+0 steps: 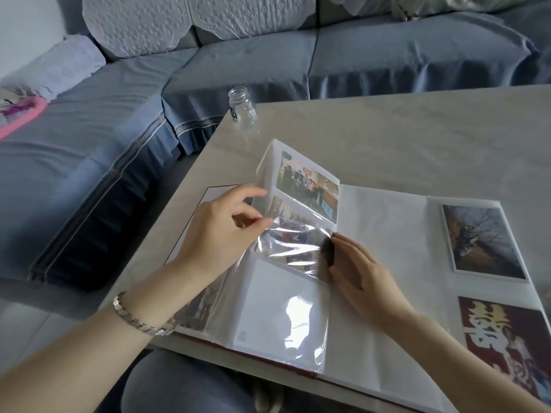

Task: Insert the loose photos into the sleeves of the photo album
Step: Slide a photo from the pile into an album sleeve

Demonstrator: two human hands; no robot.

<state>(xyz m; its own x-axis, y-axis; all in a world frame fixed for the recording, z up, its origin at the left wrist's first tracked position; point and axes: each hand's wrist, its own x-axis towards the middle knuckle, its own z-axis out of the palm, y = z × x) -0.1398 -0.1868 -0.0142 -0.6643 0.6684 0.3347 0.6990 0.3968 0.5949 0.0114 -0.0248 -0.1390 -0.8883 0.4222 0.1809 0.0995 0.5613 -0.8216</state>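
Sofa point(89, 144), blue-covered, fills the left and back; pink-edged item point(21, 120) lies on it at the far left. Metal bracelet point(140, 320) sits on the left wrist. Left hand point(217, 231) is over the album's left side, thumb and forefinger pinching the clear film of the middle sleeve point(292, 248) and holding it lifted open; the other fingers are loosely curled. Small glass jar point(242, 105), no lid, stands upright near the table's point(417, 129) far left corner, apart from the album. Photo album point(381, 234) lies open on the table at the near edge. Its sleeve page point(268, 162) is raised off the left side. Group photo point(307, 186) sits in the top sleeve. Loose photo point(301, 238) is mostly inside the middle sleeve, blurred by glare. Bottom sleeve point(280, 308) shows only white backing. Right hand point(366, 281) lies flat on the album at the page's inner edge, fingers straight and pressed together, tips touching the photo's dark right edge. Can't tell where the thumb is. Right page holds a tree photo point(483, 239) at the top and a red photo with a gold character point(507, 338) below it, well apart from both hands.
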